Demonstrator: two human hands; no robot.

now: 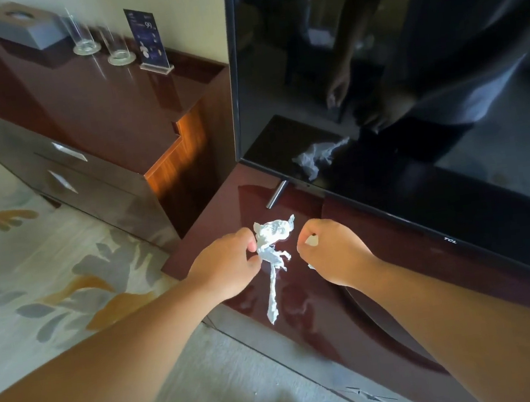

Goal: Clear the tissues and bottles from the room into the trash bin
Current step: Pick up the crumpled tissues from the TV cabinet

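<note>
A crumpled white tissue (pixel 274 243) hangs over the glossy dark-red TV cabinet (pixel 399 271), a long twisted tail trailing down from it. My left hand (pixel 228 265) pinches its left edge between thumb and fingers. My right hand (pixel 333 249) is closed into a fist just right of the tissue, with a small white scrap of tissue (pixel 311 240) showing inside the curled fingers. No bottle and no trash bin are in view.
A large black TV (pixel 409 83) stands on the cabinet right behind my hands and mirrors the tissue. To the left, a higher sideboard (pixel 84 99) carries a grey tissue box (pixel 22 27), two drinking glasses (pixel 83 36) and a card stand (pixel 150 41). Patterned carpet (pixel 31 263) lies left.
</note>
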